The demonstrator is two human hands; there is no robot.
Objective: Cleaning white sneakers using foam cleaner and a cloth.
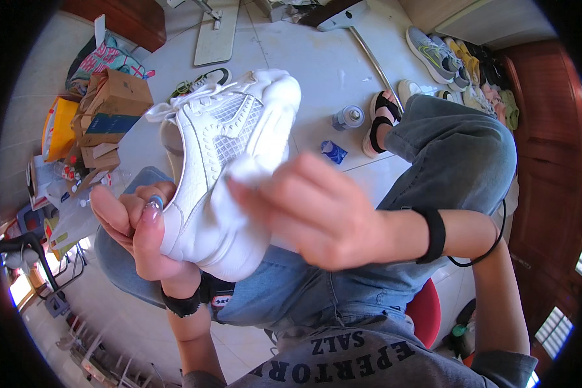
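Observation:
A white lace-up sneaker (199,140) with mesh side panels is held above my lap, its toe pointing away from me and its side turned up. My left hand (143,223) grips it at the heel and collar, thumb on the outside. My right hand (315,213), blurred, pinches a white cloth or wipe (247,169) against the side of the sneaker near the sole. The wipe's edges are hard to tell from the white shoe. Part of the sole is hidden by my right hand.
A spray can (348,118) and a small blue packet (333,152) are on the tiled floor beyond the shoe. Cardboard boxes (121,94) and bags lie at the left. Pairs of shoes (431,56) line the upper right, near a long metal pole (376,63). A flat mop (216,39) lies at the top.

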